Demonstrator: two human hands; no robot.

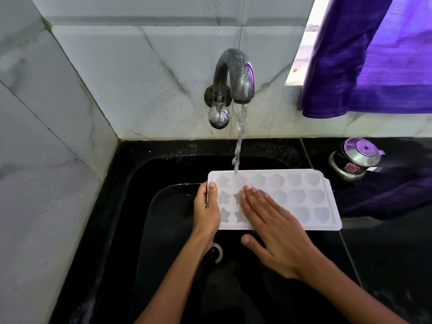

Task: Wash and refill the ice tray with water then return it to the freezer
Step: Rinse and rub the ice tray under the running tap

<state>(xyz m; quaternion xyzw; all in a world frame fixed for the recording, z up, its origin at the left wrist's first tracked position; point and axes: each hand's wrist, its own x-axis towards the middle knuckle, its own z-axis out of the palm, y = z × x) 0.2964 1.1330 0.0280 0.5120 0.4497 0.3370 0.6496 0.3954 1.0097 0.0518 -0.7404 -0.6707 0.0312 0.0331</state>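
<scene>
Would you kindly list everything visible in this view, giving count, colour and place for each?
ice tray: one, white, held over the sink under the stream
tap: one, grey metal, on the back wall, running water
sink: one, black, set in the black counter
drain: one, metal, sink bottom
pressure cooker: one, steel, on the counter at right
curtain: one, purple, upper right
wall tiles: white marbled, behind and left
left hand: one, gripping the tray's left end
right hand: one, fingers flat on the tray

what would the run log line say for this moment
phase: washing | left hand grips ice tray | right hand flat on tray | tap running
</scene>
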